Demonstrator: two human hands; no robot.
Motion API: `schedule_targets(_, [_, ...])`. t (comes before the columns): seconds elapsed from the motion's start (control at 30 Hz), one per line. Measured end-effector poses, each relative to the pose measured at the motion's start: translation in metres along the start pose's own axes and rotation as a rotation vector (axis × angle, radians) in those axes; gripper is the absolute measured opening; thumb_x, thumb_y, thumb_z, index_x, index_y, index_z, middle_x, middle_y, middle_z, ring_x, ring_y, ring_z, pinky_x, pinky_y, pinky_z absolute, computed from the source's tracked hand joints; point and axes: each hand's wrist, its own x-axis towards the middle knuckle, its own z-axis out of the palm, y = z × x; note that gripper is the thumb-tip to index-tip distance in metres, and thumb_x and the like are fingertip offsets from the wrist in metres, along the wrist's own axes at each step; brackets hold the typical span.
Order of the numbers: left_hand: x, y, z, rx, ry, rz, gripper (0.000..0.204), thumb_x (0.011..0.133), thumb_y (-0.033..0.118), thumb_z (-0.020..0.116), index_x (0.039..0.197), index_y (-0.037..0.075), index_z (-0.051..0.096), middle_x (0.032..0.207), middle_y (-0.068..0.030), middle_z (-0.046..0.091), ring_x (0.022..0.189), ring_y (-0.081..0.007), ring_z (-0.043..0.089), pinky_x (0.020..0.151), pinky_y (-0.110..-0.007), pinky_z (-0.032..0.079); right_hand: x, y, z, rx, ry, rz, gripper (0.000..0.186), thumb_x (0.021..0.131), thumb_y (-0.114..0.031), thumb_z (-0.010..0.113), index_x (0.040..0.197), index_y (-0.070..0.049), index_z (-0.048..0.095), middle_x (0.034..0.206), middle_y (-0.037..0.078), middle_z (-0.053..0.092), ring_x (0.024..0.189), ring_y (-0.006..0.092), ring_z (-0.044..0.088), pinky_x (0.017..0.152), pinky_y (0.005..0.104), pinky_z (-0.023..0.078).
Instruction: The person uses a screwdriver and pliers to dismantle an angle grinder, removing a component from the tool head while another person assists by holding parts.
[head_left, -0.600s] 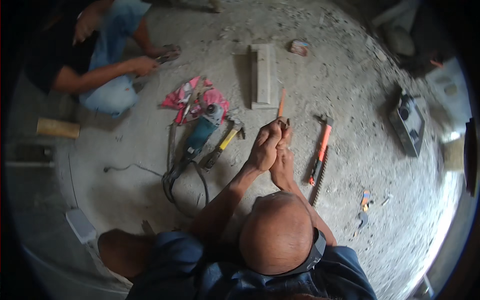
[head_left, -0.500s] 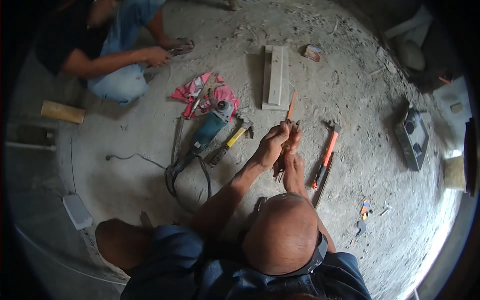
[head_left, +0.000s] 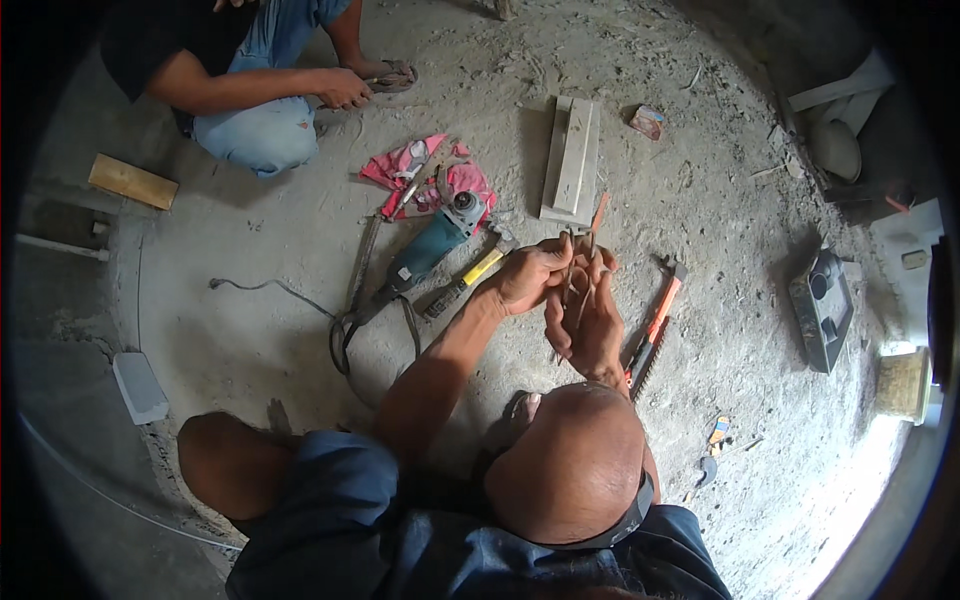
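My left hand pinches a slim dark metal rod between thumb and fingers. Close beside it, my right hand curls around thin dark metal pieces; their exact kind cannot be made out. Just beyond the fingertips, a narrow orange strip lies on the floor against stacked grey boards. Left of my hands are a hammer with a yellow and black handle and a teal power tool. To the right lies an orange-handled tool with a dark head, a toothed blade alongside.
A co-worker's hand is at the upper left. Pink cloth lies beyond the power tool, whose dark cord loops nearby. A wooden block, a grey block and a dark tray rest farther out.
My hands have drawn slightly apart, and the right one has turned, showing more of the thin metal pieces. The whole view has shifted slightly.
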Motion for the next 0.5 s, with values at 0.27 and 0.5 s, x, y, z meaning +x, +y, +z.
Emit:
schedule_targets(0.27, [-0.006, 0.012, -0.012, 0.1, 0.009, 0.051, 0.046, 0.109, 0.041, 0.041, 0.122, 0.002, 0.062, 0.114, -0.0039, 0.065, 0.089, -0.0119, 0.063, 0.08, -0.032, 0.055, 0.015, 0.01, -0.017, -0.137, 0.015, -0.032, 0.05, 0.107, -0.057, 0.035, 0.108, -0.012, 0.057, 0.07, -0.001, 0.051, 0.04, 0.008, 0.034, 0.035, 0.0227, 0.024])
schedule_targets(0.5, [-0.059, 0.058, -0.069, 0.65, 0.436, -0.182, 0.037, 0.104, 0.039, 0.057, 0.124, 0.008, 0.061, 0.121, -0.0055, 0.066, 0.107, -0.0144, 0.061, 0.092, -0.032, 0.049, 0.032, 0.003, -0.008, -0.552, 0.102, -0.15, 0.052, 0.109, -0.049, 0.04, 0.122, -0.004, 0.062, 0.064, -0.007, 0.042, 0.044, 0.0017, 0.031, 0.04, 0.021, 0.023])
